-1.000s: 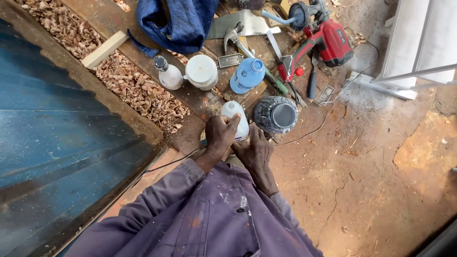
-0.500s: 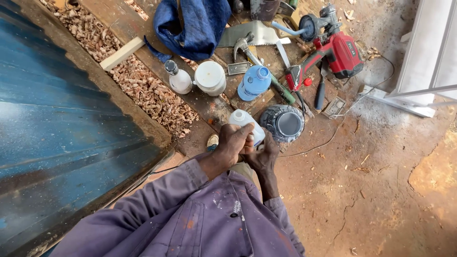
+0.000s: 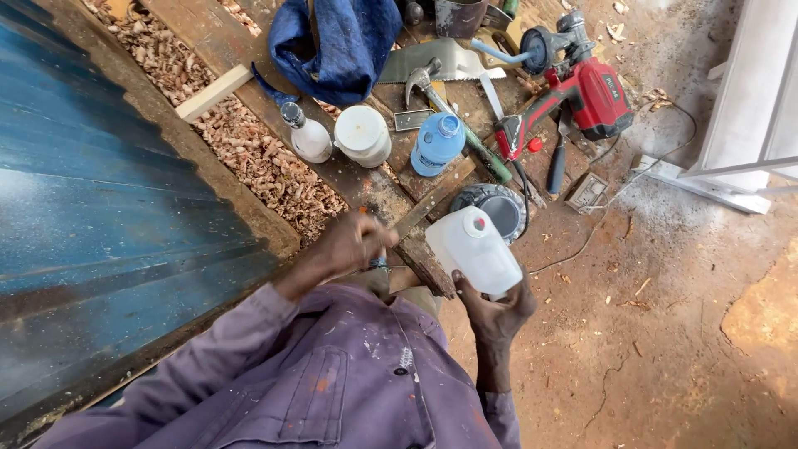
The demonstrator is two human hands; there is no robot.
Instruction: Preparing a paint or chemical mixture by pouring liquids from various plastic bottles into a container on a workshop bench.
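the left hand point(image 3: 353, 245) has its fingers clenched around something too small to tell, just over a weathered plank point(image 3: 420, 249). to its right, the right hand point(image 3: 497, 312) holds a white plastic jug point(image 3: 475, 249) from below, tilted, near a round tin point(image 3: 501, 208).

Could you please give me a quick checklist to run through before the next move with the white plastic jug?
1. Grip on the white plastic jug: right hand cups it from below; ok.
2. Jug opening: a pale cap with a red spot sits on top; whether it is sealed, cannot tell.
3. Left hand: closed over something small and mostly hidden by the fingers; cannot tell.
4. Jug attitude: tilted, not upright; not ok if it is open.
5. Ground ahead: round dark container and a thin cable lie right beside the jug; not ok.
6. Hammer and red power tool: lying apart from both hands; ok.
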